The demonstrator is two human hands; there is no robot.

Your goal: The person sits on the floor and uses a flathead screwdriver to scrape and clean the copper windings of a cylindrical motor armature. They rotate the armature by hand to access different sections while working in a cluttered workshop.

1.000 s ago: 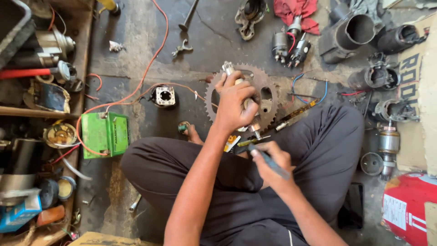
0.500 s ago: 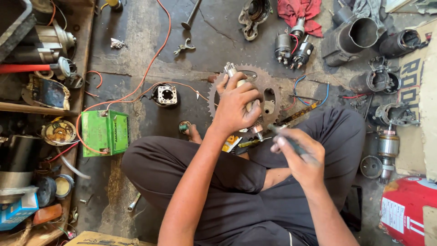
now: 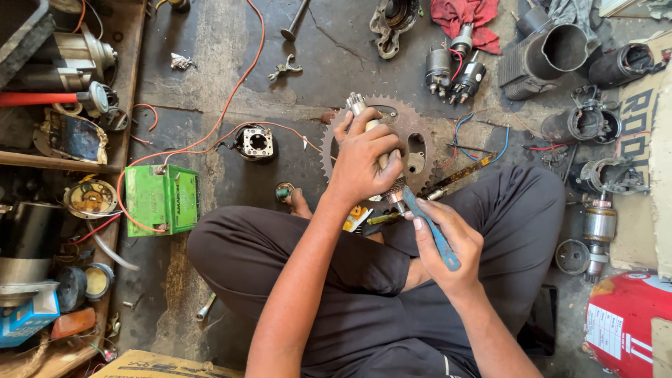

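Observation:
I sit cross-legged on a dirty concrete floor. My left hand (image 3: 364,157) grips a starter motor armature (image 3: 358,105), its splined shaft end poking up past my fingers. Under it on the floor lies a large toothed sprocket (image 3: 413,143). My right hand (image 3: 444,241) holds a narrow blue flat tool (image 3: 430,227), like a saw blade, with its tip pressed against the armature's lower end just below my left hand.
A green battery (image 3: 162,199) with orange wires (image 3: 231,91) sits at the left. A small round housing (image 3: 253,142) lies beside the sprocket. Motor parts, cylinders (image 3: 553,52) and a red rag (image 3: 469,17) crowd the top right. A cluttered wooden shelf (image 3: 63,161) runs along the left.
My right hand lifted the blue tool from my lap, then brought its tip up against the armature's lower end. My left hand kept its grip on the armature.

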